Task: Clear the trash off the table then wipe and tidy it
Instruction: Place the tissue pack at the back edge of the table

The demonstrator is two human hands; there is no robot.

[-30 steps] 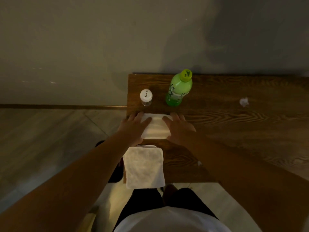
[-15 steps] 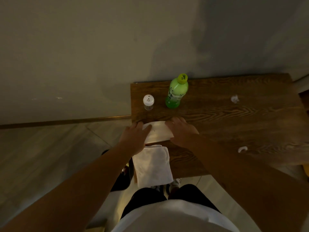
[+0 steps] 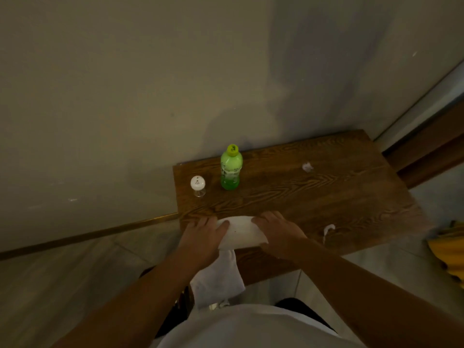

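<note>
A white tissue pack (image 3: pixel 239 232) lies at the near left of the dark wooden table (image 3: pixel 313 197). My left hand (image 3: pixel 202 233) grips its left end and my right hand (image 3: pixel 277 232) grips its right end. A white cloth (image 3: pixel 217 280) hangs over the table's near edge just below the pack. A green bottle (image 3: pixel 231 168) with a yellow cap stands at the back. Left of it stands a small shaker (image 3: pixel 198 185) with a white lid. Two crumpled white scraps lie on the table: one at the far right (image 3: pixel 306 167), one near the front right (image 3: pixel 327 228).
A plain wall runs behind the table, and a wooden baseboard (image 3: pixel 88 234) meets the tiled floor at the left. A dark wooden piece (image 3: pixel 431 151) adjoins the table's right end. Something yellow (image 3: pixel 449 249) shows at the right edge.
The view has pulled back and swung right, showing the table's right end. Both hands have drawn the tissue pack a little toward the near edge, over the cloth's top.
</note>
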